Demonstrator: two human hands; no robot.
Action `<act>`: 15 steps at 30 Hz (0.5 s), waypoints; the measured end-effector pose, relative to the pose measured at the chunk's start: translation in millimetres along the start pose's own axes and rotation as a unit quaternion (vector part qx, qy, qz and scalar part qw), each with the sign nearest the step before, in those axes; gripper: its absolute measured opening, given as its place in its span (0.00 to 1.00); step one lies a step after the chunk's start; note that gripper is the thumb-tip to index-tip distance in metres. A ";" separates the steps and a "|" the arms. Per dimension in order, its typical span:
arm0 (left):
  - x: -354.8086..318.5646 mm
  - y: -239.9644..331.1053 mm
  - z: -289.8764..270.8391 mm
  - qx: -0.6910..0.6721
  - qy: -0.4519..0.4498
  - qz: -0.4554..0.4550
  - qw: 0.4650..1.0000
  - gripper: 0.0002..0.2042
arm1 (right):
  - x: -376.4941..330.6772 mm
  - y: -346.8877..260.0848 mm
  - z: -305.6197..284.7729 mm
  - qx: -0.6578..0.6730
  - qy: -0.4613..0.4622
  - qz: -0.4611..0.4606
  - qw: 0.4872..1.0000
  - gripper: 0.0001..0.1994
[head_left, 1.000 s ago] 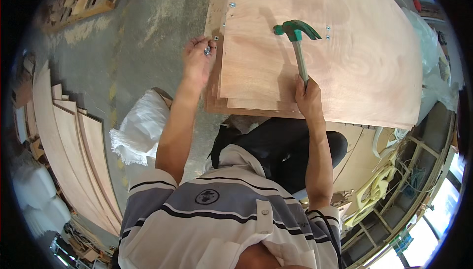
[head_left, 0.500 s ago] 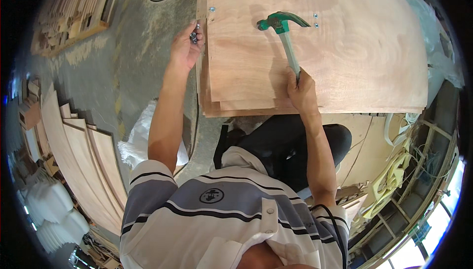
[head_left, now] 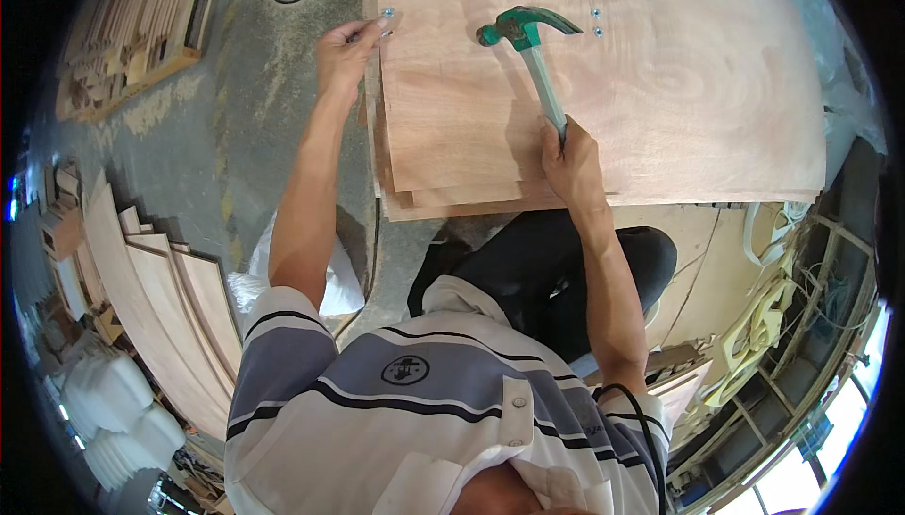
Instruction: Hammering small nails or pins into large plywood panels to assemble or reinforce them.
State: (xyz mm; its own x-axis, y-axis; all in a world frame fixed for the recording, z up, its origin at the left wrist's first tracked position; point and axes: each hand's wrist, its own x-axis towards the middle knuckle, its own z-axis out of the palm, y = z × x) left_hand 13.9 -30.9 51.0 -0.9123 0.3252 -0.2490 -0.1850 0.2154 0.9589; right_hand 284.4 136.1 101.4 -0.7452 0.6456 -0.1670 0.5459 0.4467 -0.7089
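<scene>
My right hand (head_left: pixel 574 164) is wrapped round the handle of a claw hammer (head_left: pixel 544 76) with a green head and pale grip, held over a plywood sheet (head_left: pixel 471 147). At the sheet's left edge, my left hand (head_left: pixel 343 60) is closed, thumb and fingers together around a small shiny metal fastener (head_left: pixel 387 34); whatever else lies in the palm is hidden. Just beyond those fingertips, a small round metal fastener (head_left: pixel 388 12) sits on the plywood. Two similar ones, an upper fastener (head_left: pixel 595 13) and a lower fastener (head_left: pixel 598 32), sit right of the hammer head.
More sheets lie under the top plywood. Stacked wood strips (head_left: pixel 141 24) stand at the far left, and leaning boards (head_left: pixel 156 298) nearer. A white sack (head_left: pixel 341 279) rests on the floor beside a cable (head_left: pixel 377 251). Clear plastic wrap (head_left: pixel 811 34) hangs at the right.
My left hand has turned and moved up to the plywood's left edge, its fingertips now close to the fastener there. The hammer stays over the sheet in my right hand. The view has shifted slightly.
</scene>
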 end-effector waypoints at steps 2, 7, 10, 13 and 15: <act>-2.4 1.4 4.1 0.046 0.005 0.038 0.998 0.12 | -0.7 -0.7 0.1 0.018 0.001 -0.002 1.000 0.15; 4.2 -15.9 6.2 0.034 0.003 0.115 0.993 0.12 | -1.2 -4.6 -0.8 0.026 0.000 0.002 1.000 0.15; 2.7 -17.2 9.3 0.048 0.011 0.137 0.989 0.12 | -1.1 -0.7 -0.6 0.027 0.005 -0.002 1.000 0.15; 0.5 -16.0 8.6 0.024 0.023 0.074 0.997 0.11 | -1.7 -0.3 0.4 0.028 0.011 -0.010 0.999 0.14; 2.2 -17.8 6.9 0.018 0.023 0.035 0.999 0.11 | -0.9 1.1 -0.5 0.039 0.016 -0.009 0.999 0.14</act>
State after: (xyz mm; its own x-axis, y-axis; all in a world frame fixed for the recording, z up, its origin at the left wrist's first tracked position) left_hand 17.8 -27.7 32.4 -0.9384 0.2983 -0.1746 -0.1078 0.2273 0.9678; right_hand 285.9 136.3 101.1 -0.7418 0.6575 -0.1319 0.4989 0.4096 -0.7637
